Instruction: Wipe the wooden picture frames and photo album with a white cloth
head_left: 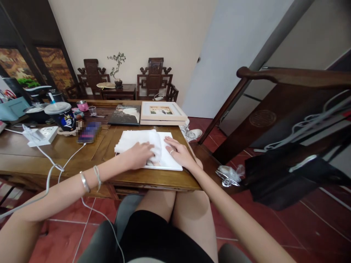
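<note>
A white flat board or canvas lies at the near right edge of the wooden table. A white cloth is spread over its left part. My left hand presses on the bunched end of the cloth, fingers curled into it. My right hand rests flat, fingers apart, on the bare right part of the board; a ring shows on one finger.
Behind the board lie a framed picture and a dark print. To the left are a phone on a white cable, a power strip and a lidded cup. A dark wooden chair stands on my right.
</note>
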`<state>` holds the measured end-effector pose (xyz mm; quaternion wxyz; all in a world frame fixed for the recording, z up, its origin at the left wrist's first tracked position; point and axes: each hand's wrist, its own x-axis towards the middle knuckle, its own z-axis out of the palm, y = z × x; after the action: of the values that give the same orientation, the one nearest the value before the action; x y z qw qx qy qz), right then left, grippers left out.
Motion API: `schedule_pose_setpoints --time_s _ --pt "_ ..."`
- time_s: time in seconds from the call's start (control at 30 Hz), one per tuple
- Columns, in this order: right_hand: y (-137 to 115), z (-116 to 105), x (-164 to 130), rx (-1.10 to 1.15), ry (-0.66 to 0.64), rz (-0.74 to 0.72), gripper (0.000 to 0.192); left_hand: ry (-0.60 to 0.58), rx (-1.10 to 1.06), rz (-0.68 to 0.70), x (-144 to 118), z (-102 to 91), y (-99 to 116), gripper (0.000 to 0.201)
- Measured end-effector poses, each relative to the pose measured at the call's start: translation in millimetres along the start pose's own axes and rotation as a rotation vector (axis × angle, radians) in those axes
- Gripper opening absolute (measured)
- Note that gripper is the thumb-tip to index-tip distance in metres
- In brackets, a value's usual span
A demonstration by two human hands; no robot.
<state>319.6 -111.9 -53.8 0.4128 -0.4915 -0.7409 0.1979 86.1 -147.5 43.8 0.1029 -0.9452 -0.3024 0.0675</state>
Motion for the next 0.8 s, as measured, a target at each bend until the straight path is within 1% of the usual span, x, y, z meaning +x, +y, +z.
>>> schedule_pose_setpoints --time_s 0.07,0.1,0.17,0.23,0.3,0.37,0.43,0.5,0.57,0.63,0.7,0.8 --pt "-0.6 -0.8 -0.2 0.004 -0.003 0.001 0.042 0.037 -0.005 0.043 -11.1 -0.9 17.3 0.036" --pt "-0.7 -1.1 -0.2 0.009 -0.003 0.001 0.042 0.049 -0.01 0.052 -12.7 -0.9 21.0 0.036" --pt "-0.7 -1.6 -0.2 0.018 0.0 0.001 0.041 0.055 -0.022 0.056 -7.1 1.0 17.4 0.034" --pt "-0.4 -1.5 -0.2 0.023 -0.001 -0.003 0.042 0.047 -0.04 0.054 8.2 5.1 2.1 0.031" --pt "0.0 -1.2 -0.5 0.027 0.001 -0.007 0.042 0.04 -0.067 0.04 28.5 9.7 -18.2 0.028" --pt "0.3 -0.9 -1.1 0.024 0.003 -0.005 0.042 0.044 -0.103 0.019 48.5 13.3 -36.7 0.03" --pt "0.6 -1.0 -1.8 0.018 0.005 -0.002 0.042 0.052 -0.126 0.012 64.8 15.0 -49.2 0.032" --pt "0.9 -1.4 -2.4 0.019 0.003 -0.006 0.042 0.047 -0.129 0.001 75.9 14.8 -54.4 0.035" --pt "1.2 -1.7 -2.8 0.022 0.0 -0.013 0.042 0.02 -0.104 -0.024 81.5 13.0 -53.1 0.038" --pt "1.3 -1.9 -3.0 0.021 -0.003 -0.017 0.042 -0.013 -0.068 -0.055 81.2 10.2 -47.3 0.041" --pt "1.1 -1.7 -2.8 0.018 -0.006 -0.02 0.043 -0.036 -0.045 -0.075 74.8 7.3 -38.5 0.044" --pt "0.4 -1.5 -1.9 0.016 -0.006 -0.021 0.043 -0.045 -0.024 -0.049 54.6 2.2 -20.8 0.046"
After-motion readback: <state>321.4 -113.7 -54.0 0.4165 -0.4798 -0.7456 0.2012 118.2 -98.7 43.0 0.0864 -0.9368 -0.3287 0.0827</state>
